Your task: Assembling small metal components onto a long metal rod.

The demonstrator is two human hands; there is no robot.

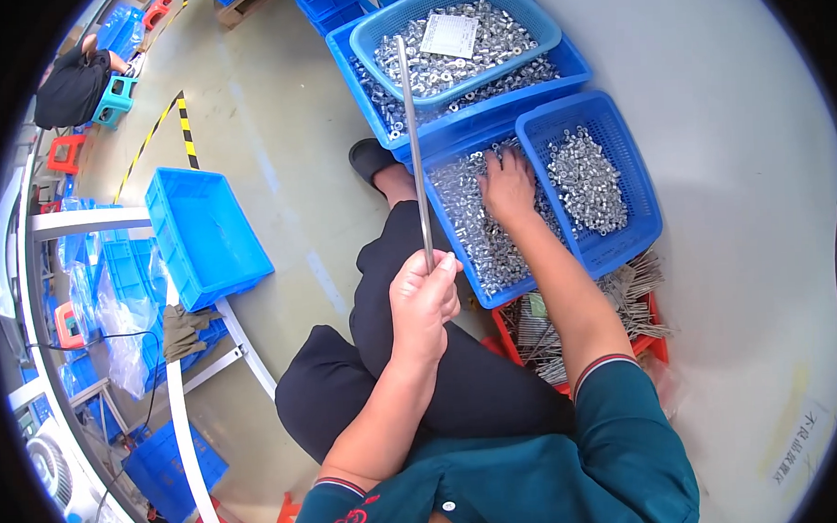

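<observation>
My left hand (pixel 423 303) is wrapped round the lower end of a long, thin metal rod (pixel 412 142), which points up and away from me. My right hand (pixel 508 186) reaches into a blue bin (pixel 505 296), its fingers apart among many small silvery metal parts (pixel 494 250). Whether a part sits under the fingertips is hidden. Beside that hand, a blue perforated basket (pixel 639 185) holds more small ring-like or sleeve-like parts (pixel 586 182). Under the bin, close to my right forearm, a red crate (pixel 659 347) contains many thin metal rods (pixel 633 286).
Beyond the bin, a light-blue basket (pixel 365 56) of metal parts, topped by a paper slip (pixel 449 35), rests in a larger blue bin (pixel 573 67). To the left, a blue crate (pixel 210 236) sits by a white frame (pixel 180 436). Another person (pixel 67 89) is at far left.
</observation>
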